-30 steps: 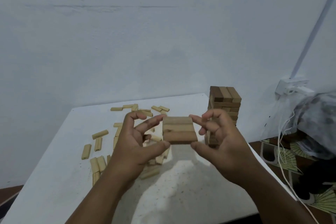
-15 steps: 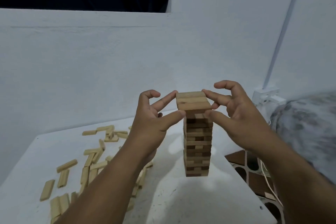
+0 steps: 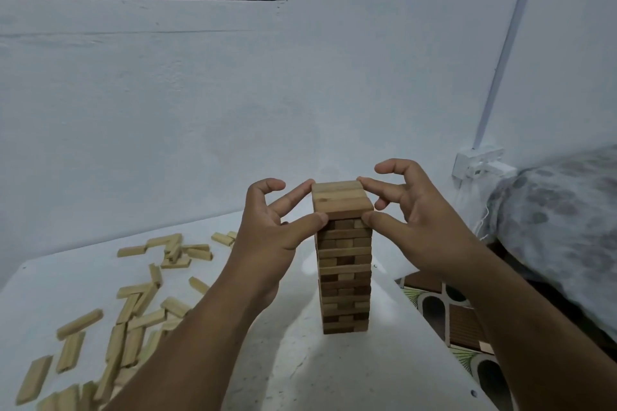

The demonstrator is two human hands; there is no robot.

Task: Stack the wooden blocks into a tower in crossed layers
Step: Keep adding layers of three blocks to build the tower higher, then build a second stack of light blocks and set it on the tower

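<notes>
Head view: a layer of three blocks point(image 3: 341, 199) is held on top of the tower point(image 3: 344, 274), which stands upright on the white table point(image 3: 300, 360). The layer is pinched at its left end by the thumb and one finger of the left hand point(image 3: 273, 227) and at its right end by those of the right hand point(image 3: 410, 210), the remaining fingers being curled clear. Loose blocks point(image 3: 133, 307) are scattered on the table, left of the tower.

Dim, bluish light; a bright patch on the table point(image 3: 300, 360) beside the tower point(image 3: 344, 270). Soft shadows under the arms. Wide-angle bending at edges; slightly soft throughout.
</notes>
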